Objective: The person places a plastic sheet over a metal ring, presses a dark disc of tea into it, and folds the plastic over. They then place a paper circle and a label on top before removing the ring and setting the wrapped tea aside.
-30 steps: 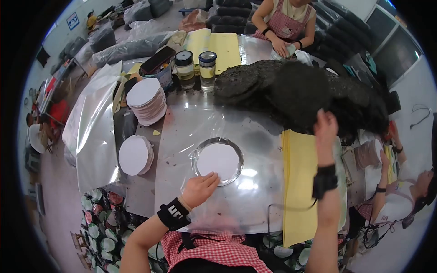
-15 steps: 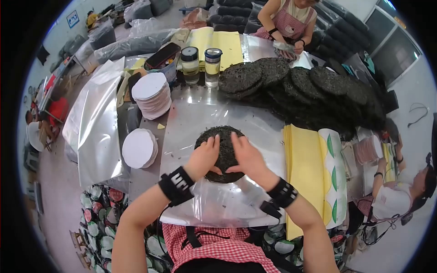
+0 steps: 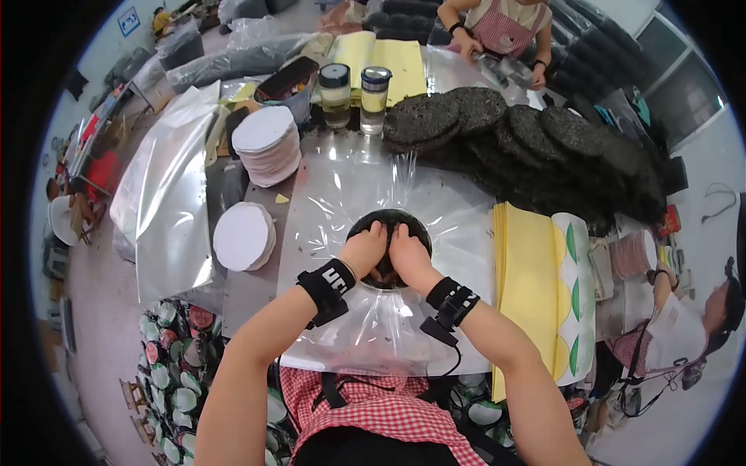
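Note:
A round dark cake of what looks like dried seaweed point(image 3: 418, 226) sits low in a round opening in front of me. Clear plastic film point(image 3: 322, 233) surrounds it, its creases running outward from the rim. My left hand point(image 3: 364, 251) presses on the cake's left part, fingers curled and together. Beside it, my right hand point(image 3: 412, 258) presses on the right part in the same way. The thumbs point inward near the cake's front edge. My fingers and wrists hide much of the cake.
A heap of dark cakes point(image 3: 536, 147) lies at the back right. Yellow sheets point(image 3: 524, 287) lie on the right, and white paper discs point(image 3: 242, 237) on the left. Two lidded jars point(image 3: 336, 109) stand behind. Co-workers point(image 3: 505, 31) are at the back and right.
My hands have come closer together and their spread fingers have curled in. The cake has sunk into the round opening, pulling the film into radiating creases.

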Motion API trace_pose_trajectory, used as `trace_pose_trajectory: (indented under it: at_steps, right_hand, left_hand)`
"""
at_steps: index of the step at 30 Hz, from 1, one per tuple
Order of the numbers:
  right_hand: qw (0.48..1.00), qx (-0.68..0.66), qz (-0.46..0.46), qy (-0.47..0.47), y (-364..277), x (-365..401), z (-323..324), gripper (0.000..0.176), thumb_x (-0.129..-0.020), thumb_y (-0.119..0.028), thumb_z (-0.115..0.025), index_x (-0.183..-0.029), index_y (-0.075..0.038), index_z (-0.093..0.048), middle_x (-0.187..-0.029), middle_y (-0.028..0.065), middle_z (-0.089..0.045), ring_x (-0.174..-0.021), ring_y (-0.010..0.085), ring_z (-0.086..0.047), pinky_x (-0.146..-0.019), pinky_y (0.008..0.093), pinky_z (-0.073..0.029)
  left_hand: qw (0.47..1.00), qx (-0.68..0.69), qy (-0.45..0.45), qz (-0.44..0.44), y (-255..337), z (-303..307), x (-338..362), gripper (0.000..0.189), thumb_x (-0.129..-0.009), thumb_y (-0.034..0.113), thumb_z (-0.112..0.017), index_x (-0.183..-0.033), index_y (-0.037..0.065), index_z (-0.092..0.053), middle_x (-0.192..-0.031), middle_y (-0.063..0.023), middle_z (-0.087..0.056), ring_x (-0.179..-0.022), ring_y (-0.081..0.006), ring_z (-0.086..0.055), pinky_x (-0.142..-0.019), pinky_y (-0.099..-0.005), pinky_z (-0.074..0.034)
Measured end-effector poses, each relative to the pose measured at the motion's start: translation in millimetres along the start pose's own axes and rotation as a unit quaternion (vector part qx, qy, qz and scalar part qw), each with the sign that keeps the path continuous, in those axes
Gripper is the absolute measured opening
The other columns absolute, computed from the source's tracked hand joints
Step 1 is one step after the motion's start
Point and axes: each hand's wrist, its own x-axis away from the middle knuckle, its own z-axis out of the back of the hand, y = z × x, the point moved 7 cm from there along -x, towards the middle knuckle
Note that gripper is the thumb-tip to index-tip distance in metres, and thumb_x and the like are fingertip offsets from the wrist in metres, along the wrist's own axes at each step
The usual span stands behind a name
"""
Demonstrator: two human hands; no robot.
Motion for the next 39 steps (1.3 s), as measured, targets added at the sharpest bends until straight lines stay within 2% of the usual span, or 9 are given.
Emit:
trace_pose_trajectory:
  at_steps: [14,16,21,23,26,29,31,34,39]
  right_hand:
    - [0.986,-0.08,0.146,0.008,-31,13,15,0.102,-0.068,-0.055,-0.08,-0.153,-0.02,-0.034,-0.155,0.02,-0.033,-0.144,0.0435,-0.027,-0.114,0.064,-0.023]
    - [0.985,-0.071,0.153,0.02,-27,8,21,0.104,-0.067,-0.057,-0.08,-0.153,-0.019,-0.034,-0.154,0.0206,-0.034,-0.144,0.043,-0.027,-0.113,0.0649,-0.022]
    - [0.989,-0.044,0.142,-0.001,-36,11,20,0.103,-0.068,-0.054,-0.081,-0.153,-0.018,-0.034,-0.155,0.0195,-0.033,-0.145,0.0421,-0.027,-0.114,0.0639,-0.023]
    - [0.985,-0.058,0.155,0.042,-36,14,16,0.093,-0.07,-0.049,-0.08,-0.148,-0.016,-0.041,-0.151,0.0189,-0.038,-0.143,0.0407,-0.031,-0.113,0.0619,-0.026]
    - [0.972,-0.131,0.113,0.156,8,25,14,0.041,-0.077,-0.022,-0.073,-0.115,-0.008,-0.067,-0.12,0.017,-0.062,-0.123,0.0382,-0.052,-0.107,0.0475,-0.039]
    - [0.925,-0.108,-0.177,0.317,82,115,89,0.064,-0.078,-0.025,-0.078,-0.129,0.004,-0.053,-0.128,0.0242,-0.057,-0.122,0.0392,-0.051,-0.103,0.0451,-0.042]
    - [0.795,-0.454,-0.391,0.089,146,167,-8,0.064,-0.083,-0.023,-0.078,-0.133,0.005,-0.051,-0.104,0.0182,-0.068,-0.096,0.025,-0.067,-0.084,0.0351,-0.053]
    - [0.799,-0.526,-0.293,-0.009,114,174,55,0.046,-0.087,-0.014,-0.072,-0.125,0.004,-0.056,-0.087,0.0093,-0.069,-0.08,0.0151,-0.066,-0.072,0.025,-0.052]
    - [0.702,-0.534,-0.327,0.339,198,197,54,0.025,-0.091,-0.006,-0.065,-0.116,-0.002,-0.061,-0.081,0.0037,-0.062,-0.083,0.0139,-0.064,-0.076,0.0254,-0.052]
  left_hand:
    - [0.956,0.036,0.286,-0.058,69,108,211,0.018,-0.076,0.013,-0.071,-0.093,0.006,-0.07,-0.112,-0.009,-0.066,-0.114,-0.0315,-0.06,-0.098,-0.0455,-0.048]
    - [0.869,0.094,0.136,-0.467,127,82,242,0.022,-0.08,0.016,-0.068,-0.099,0.005,-0.07,-0.109,-0.0095,-0.067,-0.112,-0.0312,-0.062,-0.097,-0.0433,-0.049]
    - [0.968,0.085,0.229,0.062,-31,18,150,0.105,-0.071,0.045,-0.08,-0.146,-0.01,-0.029,-0.153,-0.0262,-0.033,-0.143,-0.041,-0.031,-0.119,-0.0495,-0.023]
    - [0.969,0.102,0.213,-0.069,4,43,104,0.118,-0.064,0.053,-0.083,-0.146,-0.012,-0.027,-0.153,-0.0279,-0.031,-0.144,-0.0419,-0.029,-0.12,-0.0518,-0.019]
    - [0.961,0.163,0.2,-0.095,35,29,81,0.102,-0.064,0.057,-0.082,-0.136,-0.005,-0.042,-0.143,-0.0249,-0.047,-0.14,-0.0391,-0.039,-0.119,-0.0537,-0.02]
    - [0.964,0.21,0.156,-0.041,24,13,77,0.078,-0.066,0.058,-0.08,-0.115,0.003,-0.057,-0.118,-0.0169,-0.064,-0.13,-0.0342,-0.052,-0.117,-0.0513,-0.025]
    - [0.955,0.207,0.21,-0.025,29,15,77,0.06,-0.072,0.053,-0.078,-0.103,0.005,-0.06,-0.105,-0.0121,-0.066,-0.12,-0.033,-0.057,-0.113,-0.0521,-0.03]
    - [0.946,0.193,0.262,0.005,26,24,68,0.036,-0.08,0.041,-0.074,-0.081,0.007,-0.062,-0.087,-0.0076,-0.066,-0.101,-0.0318,-0.063,-0.104,-0.0512,-0.039]
    - [0.944,0.165,0.275,0.071,28,10,65,0.017,-0.083,0.021,-0.071,-0.08,0.006,-0.063,-0.076,-0.0085,-0.06,-0.081,-0.029,-0.061,-0.092,-0.044,-0.045]
